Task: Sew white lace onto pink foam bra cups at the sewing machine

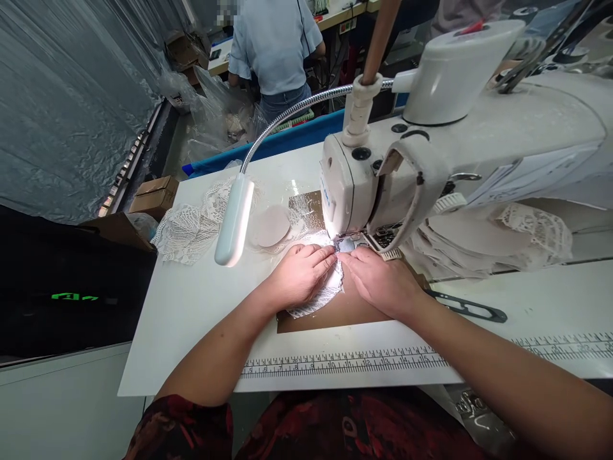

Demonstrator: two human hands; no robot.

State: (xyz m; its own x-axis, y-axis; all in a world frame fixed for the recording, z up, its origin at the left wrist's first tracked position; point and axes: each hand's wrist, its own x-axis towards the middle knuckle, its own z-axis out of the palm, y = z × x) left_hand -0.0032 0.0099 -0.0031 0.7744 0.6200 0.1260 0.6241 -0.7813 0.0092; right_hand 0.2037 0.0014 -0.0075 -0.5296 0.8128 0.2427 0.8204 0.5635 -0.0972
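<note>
A white lace piece [324, 295] lies on the brown plate of the sewing machine [352, 185], its far end by the needle area. My left hand [304, 271] rests on top of the lace, fingers together and laid flat, tips near the presser foot. Close beside it on the right, my right hand [376, 278] reaches the lace edge at the foot with its fingertips; its fingers are pressed together, and what lies under them is hidden. A lit lamp [234, 220] on a bendable neck hangs left of the machine head.
More lace [186, 233] and a round pale pad [270, 226] lie on the left of the table [191, 326]. Stacked lace pieces [479, 239] sit right of the needle, behind a dark flat tool [472, 306]. A ruler strip runs along the front edge. A person sits beyond.
</note>
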